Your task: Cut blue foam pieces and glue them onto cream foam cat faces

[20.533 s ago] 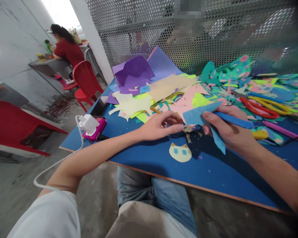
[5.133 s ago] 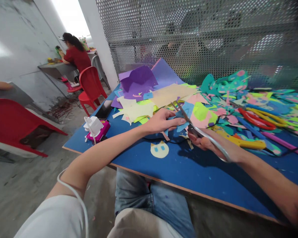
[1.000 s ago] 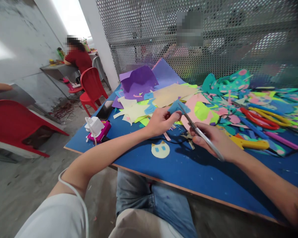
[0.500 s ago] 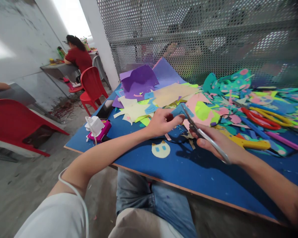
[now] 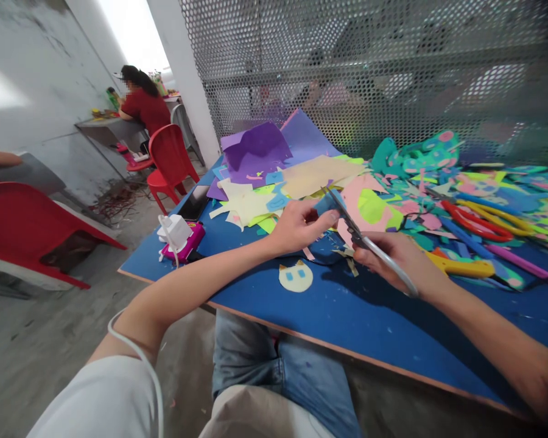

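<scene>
Between thumb and fingers, my left hand (image 5: 299, 226) pinches a small blue piece of sheet material (image 5: 325, 203). My right hand (image 5: 395, 258) grips scissors (image 5: 354, 230) with metal-grey handles. The scissor blades point up and to the left, lying along the right edge of the blue piece. Below the hands, a cream cat-face cutout (image 5: 296, 277) with two blue squares and tan ears lies flat on the blue table (image 5: 347, 331).
Purple sheets (image 5: 258, 149) and cream scraps (image 5: 244, 201) lie behind my left hand. To the right are red-handled scissors (image 5: 477, 222), a yellow glue gun (image 5: 466, 266) and many colourful offcuts. A white plug adapter (image 5: 175, 231) stands at left. Farther off, a person in red (image 5: 146, 106) sits.
The scissor blades have come closer together against the blue piece, and my right hand has shifted slightly. My left hand stays in nearly the same place.
</scene>
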Demonstrator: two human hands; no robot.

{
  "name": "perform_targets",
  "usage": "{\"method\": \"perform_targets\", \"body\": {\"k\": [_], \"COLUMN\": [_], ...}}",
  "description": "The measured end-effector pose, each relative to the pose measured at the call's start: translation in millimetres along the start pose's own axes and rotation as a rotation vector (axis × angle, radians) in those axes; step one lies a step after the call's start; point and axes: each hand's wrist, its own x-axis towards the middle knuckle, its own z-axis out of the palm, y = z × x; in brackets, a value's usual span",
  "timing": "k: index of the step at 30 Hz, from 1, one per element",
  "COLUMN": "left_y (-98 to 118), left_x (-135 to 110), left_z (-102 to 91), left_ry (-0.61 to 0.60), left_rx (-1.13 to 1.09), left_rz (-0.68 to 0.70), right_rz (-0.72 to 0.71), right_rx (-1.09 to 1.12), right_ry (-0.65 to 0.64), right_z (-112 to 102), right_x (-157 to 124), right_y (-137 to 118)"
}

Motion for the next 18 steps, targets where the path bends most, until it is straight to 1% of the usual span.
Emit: {"method": "perform_targets", "body": {"k": [3, 6, 10, 14, 18], "left_y": [0.4, 1.6, 5.4, 9.9, 9.8], "left_x": [0.8, 1.4, 0.7, -1.9, -3.9], "left_z": [0.6, 0.4, 0.1, 2.0, 4.9], "left_ry": [0.046, 0.080, 0.040, 0.028, 0.022], "left_rx": [-0.038, -0.034, -0.017, -0.004, 0.027], "left_rz": [0.023, 0.034, 0.039, 0.029, 0.000], "right_rz": [-0.016, -0.025, -0.051, -0.043, -0.076], "right_rx": [-0.008, -0.006, 0.010, 0.023, 0.028], "right_ry": [0.019, -0.001, -0.032, -0.058, -0.047], "right_z": [-0.5, -0.4, 0.2, 0.8, 1.3], "right_x": [0.5, -0.5, -3.5, -5.8, -6.2], "right_y": [-0.8, -1.7, -2.3, -5.4, -6.0]}}
